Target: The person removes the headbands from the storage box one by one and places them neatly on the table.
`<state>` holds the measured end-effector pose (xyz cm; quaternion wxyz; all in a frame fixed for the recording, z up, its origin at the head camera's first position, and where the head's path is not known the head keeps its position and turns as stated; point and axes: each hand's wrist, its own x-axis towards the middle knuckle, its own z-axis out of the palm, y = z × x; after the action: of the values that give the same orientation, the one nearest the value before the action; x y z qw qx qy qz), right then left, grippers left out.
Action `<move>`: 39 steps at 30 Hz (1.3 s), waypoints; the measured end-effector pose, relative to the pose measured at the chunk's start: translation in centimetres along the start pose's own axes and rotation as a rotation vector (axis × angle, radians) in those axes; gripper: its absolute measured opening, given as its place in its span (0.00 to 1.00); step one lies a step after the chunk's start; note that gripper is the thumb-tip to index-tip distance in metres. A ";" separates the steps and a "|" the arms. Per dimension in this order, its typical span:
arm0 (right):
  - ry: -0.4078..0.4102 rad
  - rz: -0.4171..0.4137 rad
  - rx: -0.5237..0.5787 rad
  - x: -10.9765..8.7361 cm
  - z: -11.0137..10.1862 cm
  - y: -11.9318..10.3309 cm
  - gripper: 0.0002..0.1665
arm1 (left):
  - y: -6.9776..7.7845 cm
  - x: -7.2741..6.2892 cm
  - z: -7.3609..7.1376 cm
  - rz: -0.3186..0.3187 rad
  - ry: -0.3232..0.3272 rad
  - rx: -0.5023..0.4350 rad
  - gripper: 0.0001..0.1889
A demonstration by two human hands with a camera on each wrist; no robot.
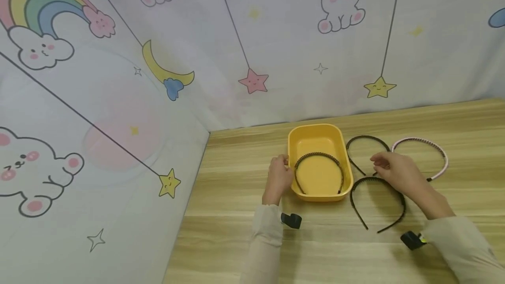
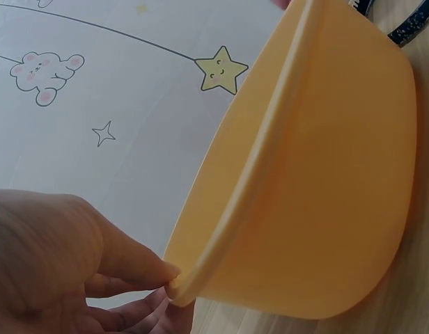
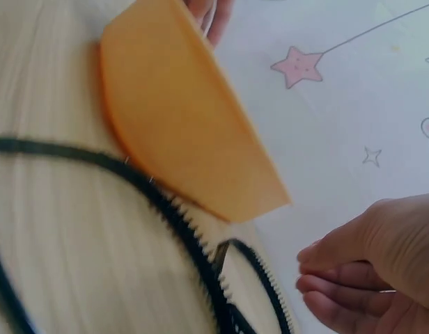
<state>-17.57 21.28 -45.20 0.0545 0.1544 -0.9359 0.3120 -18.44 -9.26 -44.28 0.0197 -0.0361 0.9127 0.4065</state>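
A yellow plastic basin (image 1: 320, 131) stands on the table with a dark toothed headband (image 1: 318, 154) lying inside it. My left hand (image 1: 279, 176) pinches the basin's left rim between thumb and fingers, as the left wrist view shows up close. Over the headbands to the right of the basin, my right hand (image 1: 396, 172) hovers with its fingers loosely bent and nothing between them. Below that hand lies a black headband (image 1: 377, 179); behind it is another dark headband (image 1: 367, 136), partly covered by the fingers. A pink headband (image 1: 446, 159) lies farther right, partly hidden by the hand.
The wood-grain table (image 1: 229, 231) meets a patterned cloth backdrop (image 1: 300, 91) behind the basin and another cloth panel on the left. Small black wrist mounts (image 1: 292, 220) stick out near both sleeves.
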 end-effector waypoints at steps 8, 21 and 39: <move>0.089 -0.004 0.114 1.3 0.5 -1.8 0.16 | 0.0 0.1 0.0 0.001 0.001 -0.002 0.23; 0.126 0.001 0.157 3.8 0.9 -3.7 0.17 | -0.1 0.1 0.0 0.006 -0.007 -0.007 0.23; 0.052 -0.022 0.240 7.3 3.1 -5.2 0.19 | 0.1 0.0 0.1 0.001 0.009 0.001 0.22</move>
<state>-22.84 13.61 -43.29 0.0630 0.1618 -0.8883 0.4252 -18.49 -9.16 -44.26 0.0152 -0.0376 0.9131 0.4057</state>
